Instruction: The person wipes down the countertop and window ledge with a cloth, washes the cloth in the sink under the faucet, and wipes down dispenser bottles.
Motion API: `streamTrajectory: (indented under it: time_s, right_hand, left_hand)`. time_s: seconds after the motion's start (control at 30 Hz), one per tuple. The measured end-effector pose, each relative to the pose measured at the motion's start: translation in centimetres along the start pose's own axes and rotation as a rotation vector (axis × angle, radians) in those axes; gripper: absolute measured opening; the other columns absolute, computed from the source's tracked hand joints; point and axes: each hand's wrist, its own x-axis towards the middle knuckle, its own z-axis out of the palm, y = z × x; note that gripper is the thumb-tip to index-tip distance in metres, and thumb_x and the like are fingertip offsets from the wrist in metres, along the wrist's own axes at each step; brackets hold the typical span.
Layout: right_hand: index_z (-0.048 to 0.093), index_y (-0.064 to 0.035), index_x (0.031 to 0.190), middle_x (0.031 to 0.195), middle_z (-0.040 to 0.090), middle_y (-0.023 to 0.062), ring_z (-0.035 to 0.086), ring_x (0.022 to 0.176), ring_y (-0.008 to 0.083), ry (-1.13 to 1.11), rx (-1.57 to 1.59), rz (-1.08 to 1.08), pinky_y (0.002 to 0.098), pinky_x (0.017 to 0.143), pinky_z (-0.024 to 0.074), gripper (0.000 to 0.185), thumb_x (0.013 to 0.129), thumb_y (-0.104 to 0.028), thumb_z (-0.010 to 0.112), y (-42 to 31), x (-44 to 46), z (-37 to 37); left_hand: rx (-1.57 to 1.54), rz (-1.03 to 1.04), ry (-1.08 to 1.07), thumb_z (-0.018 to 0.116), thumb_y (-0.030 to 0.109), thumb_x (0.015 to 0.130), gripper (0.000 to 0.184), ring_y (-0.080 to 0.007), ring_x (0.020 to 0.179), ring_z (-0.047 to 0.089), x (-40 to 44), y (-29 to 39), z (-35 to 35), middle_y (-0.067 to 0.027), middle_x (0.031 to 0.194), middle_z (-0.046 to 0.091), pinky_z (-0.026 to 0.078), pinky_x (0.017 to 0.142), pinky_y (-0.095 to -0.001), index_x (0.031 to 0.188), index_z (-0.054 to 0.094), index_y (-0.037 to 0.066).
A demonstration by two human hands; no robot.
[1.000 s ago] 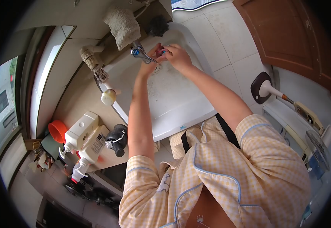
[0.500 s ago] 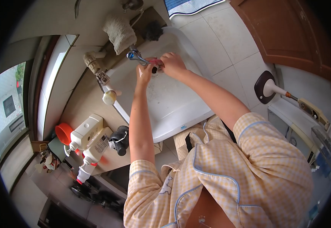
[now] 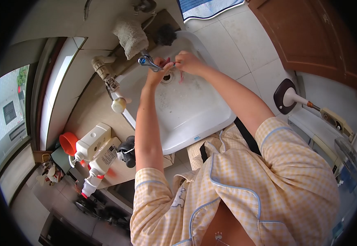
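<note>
Under the chrome faucet (image 3: 149, 62), my left hand (image 3: 156, 73) is closed with its fingers pinched on a small, limp pink thing (image 3: 167, 61); its kind I cannot make out. Beside it, my right hand (image 3: 189, 62) pinches the same pink stuff, the fingertips of both hands nearly touching. A thin pink strand hangs below the right fingers. Both hands are over the white sink (image 3: 199, 110), just above its round drain (image 3: 167, 78). The faucet partly covers the left fingers.
White pump bottles (image 3: 94, 141), an orange-red cup (image 3: 68, 143) and a dark object (image 3: 127, 151) stand on the left counter. A pale cloth (image 3: 130, 39) and a dark scrubber (image 3: 165, 35) lie behind the faucet. A brown cabinet (image 3: 305, 33) is at right.
My right hand has shifted up and slightly right, away from my left hand. A pink strand now dangles below it, and the drain shows more fully.
</note>
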Motion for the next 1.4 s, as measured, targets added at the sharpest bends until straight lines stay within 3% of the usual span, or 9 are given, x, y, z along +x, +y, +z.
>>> streamTrajectory:
  time_s: [0.23,0.37,0.53,0.7,0.83,1.07,1.13,1.3,1.4]
  right_hand:
    - [0.048,-0.0023,0.077,0.069,0.054,0.0129,0.055,0.063,0.0252,0.307,0.272,0.224,0.0355,0.056,0.0418,0.020,0.080,-0.022,0.049,0.5,0.3,-0.7]
    - [0.048,-0.0036,0.075,0.066,0.054,0.0078,0.054,0.061,0.0180,0.335,0.359,0.217,0.0322,0.054,0.0412,0.020,0.082,-0.023,0.046,0.7,0.6,-1.2]
    - [0.050,-0.0090,0.086,0.062,0.045,-0.0017,0.045,0.052,0.0065,-0.307,0.978,0.455,0.0210,0.042,0.0344,0.015,0.086,-0.024,0.047,-1.1,0.3,-2.0]
    - [0.051,-0.0068,0.090,0.071,0.051,-0.0003,0.048,0.058,0.0062,-0.188,1.016,0.403,0.0220,0.046,0.0371,0.016,0.083,-0.021,0.048,-2.1,1.0,-1.6]
    - [0.054,-0.0057,0.095,0.081,0.056,0.0024,0.051,0.067,0.0077,-0.022,0.820,0.466,0.0210,0.054,0.0405,0.021,0.077,-0.016,0.052,-0.5,1.3,-1.5]
    - [0.054,-0.0067,0.104,0.090,0.058,0.0059,0.055,0.079,0.0153,0.216,0.762,0.531,0.0272,0.068,0.0439,0.029,0.077,-0.017,0.053,1.4,1.2,4.4]
    - [0.054,-0.0089,0.105,0.094,0.058,0.0068,0.056,0.083,0.0191,0.085,0.887,1.077,0.0347,0.070,0.0454,0.027,0.082,-0.021,0.049,-0.9,1.3,4.9]
    - [0.051,-0.0117,0.107,0.097,0.056,0.0066,0.055,0.083,0.0202,0.030,1.299,0.855,0.0386,0.070,0.0466,0.027,0.087,-0.028,0.041,-2.5,1.6,6.6]
    - [0.051,-0.0134,0.104,0.097,0.056,0.0061,0.056,0.082,0.0195,-0.039,1.152,0.890,0.0364,0.067,0.0477,0.026,0.089,-0.031,0.038,-2.5,2.4,7.4]
  left_hand:
    - [0.383,-0.065,-0.276,0.065,0.023,0.075,0.024,-0.0134,0.056,0.050,-1.0,-3.6,-2.8,-0.0042,0.062,0.053,0.041,0.052,-0.0288,0.080,0.056,0.002]
    - [-0.072,-0.126,-0.103,0.066,0.015,0.071,0.028,-0.0142,0.064,0.056,-1.8,-3.3,-2.2,-0.0044,0.072,0.058,0.044,0.059,-0.0310,0.093,0.055,0.000]
    - [-0.054,0.297,0.065,0.063,0.007,0.071,0.036,-0.0118,0.072,0.056,-1.3,-1.2,1.8,-0.0043,0.076,0.059,0.046,0.065,-0.0281,0.104,0.051,-0.001]
    - [-0.371,-0.204,-0.299,0.058,0.009,0.074,0.030,-0.0128,0.082,0.054,0.2,-4.5,1.0,-0.0072,0.089,0.059,0.043,0.069,-0.0254,0.103,0.052,0.000]
    - [-0.374,-0.385,-0.067,0.056,0.013,0.078,0.025,-0.0137,0.085,0.054,-2.0,-2.3,-2.0,-0.0070,0.095,0.058,0.042,0.072,-0.0257,0.100,0.054,0.002]
    - [-1.451,-0.237,0.093,0.054,0.026,0.082,0.028,-0.0200,0.092,0.054,-2.7,-1.6,0.2,-0.0076,0.099,0.058,0.041,0.083,-0.0337,0.101,0.051,0.006]
    - [-1.501,-0.281,0.046,0.056,0.021,0.079,0.026,-0.0204,0.087,0.054,-2.5,-5.1,2.3,-0.0081,0.095,0.058,0.042,0.080,-0.0337,0.099,0.050,0.006]
    - [-0.246,-0.279,0.790,0.063,0.025,0.068,0.043,-0.0304,0.088,0.051,-1.9,-0.4,3.4,-0.0157,0.094,0.052,0.040,0.075,-0.0356,0.102,0.048,0.003]
    - [0.226,-0.415,0.757,0.062,0.031,0.068,0.048,-0.0341,0.094,0.048,-2.4,0.8,3.3,-0.0152,0.102,0.049,0.038,0.081,-0.0371,0.107,0.047,0.007]
